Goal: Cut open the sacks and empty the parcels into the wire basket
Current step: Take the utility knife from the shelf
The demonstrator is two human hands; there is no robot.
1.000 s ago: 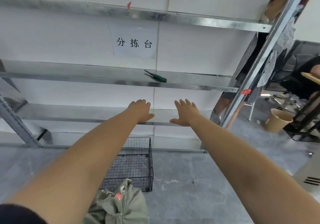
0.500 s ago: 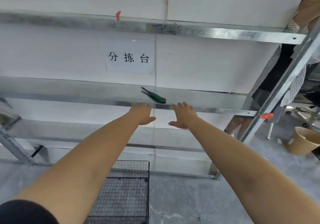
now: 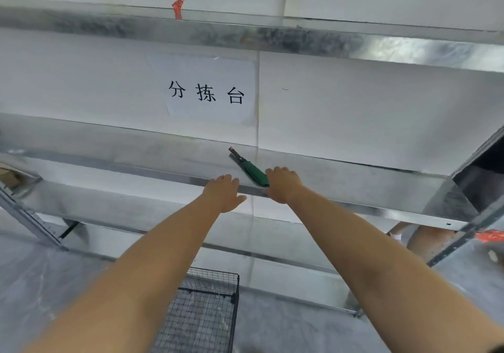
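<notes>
Galvanised metal shelving (image 3: 354,186) against white wall (image 3: 381,113), grey floor (image 3: 300,325).

green knife (image 3: 254,174), black wire basket (image 3: 207,311)

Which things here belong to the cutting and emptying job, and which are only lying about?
For the job: green-handled cutter, wire basket, right hand, left hand.

Just there: paper sign, red tag, metal shelf.
</notes>
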